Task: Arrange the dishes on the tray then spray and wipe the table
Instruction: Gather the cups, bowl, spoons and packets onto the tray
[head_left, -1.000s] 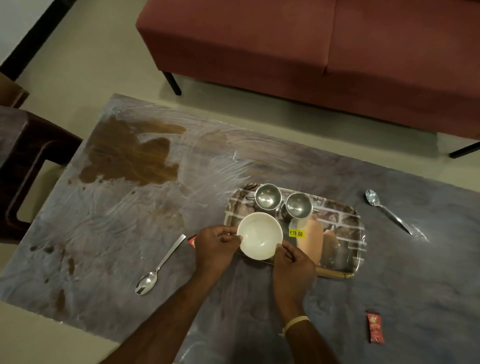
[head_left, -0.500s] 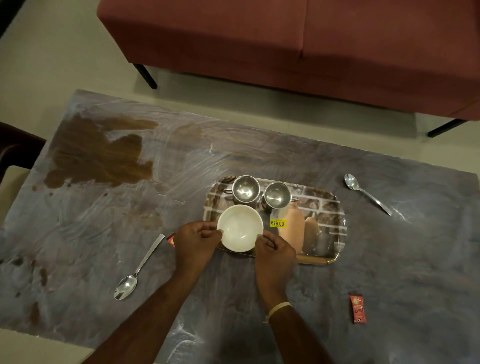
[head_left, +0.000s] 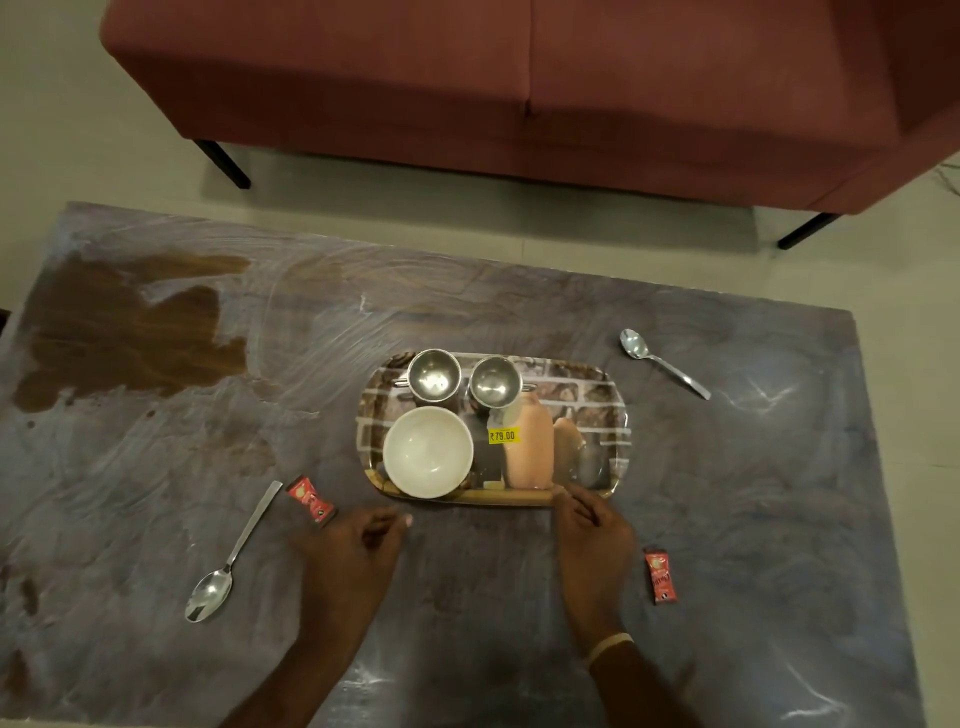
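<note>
A patterned tray (head_left: 602, 410) sits mid-table with a white bowl (head_left: 428, 451) at its near left and two steel cups (head_left: 434, 375) (head_left: 493, 387) behind it. One spoon (head_left: 228, 558) lies on the table to the left, another spoon (head_left: 662, 362) to the far right. My left hand (head_left: 345, 551) hovers empty just in front of the tray, fingers loosely curled. My right hand (head_left: 592, 535) rests empty at the tray's near right edge, fingertips touching the rim.
A red sachet (head_left: 310, 501) lies by my left hand, another red sachet (head_left: 660, 576) right of my right hand. A brown spill (head_left: 124, 332) stains the table's far left. A maroon sofa (head_left: 519, 78) stands beyond the table.
Both hands have let go of the white bowl, which now rests on the tray, and have drawn back toward me. The camera view has shifted right.
</note>
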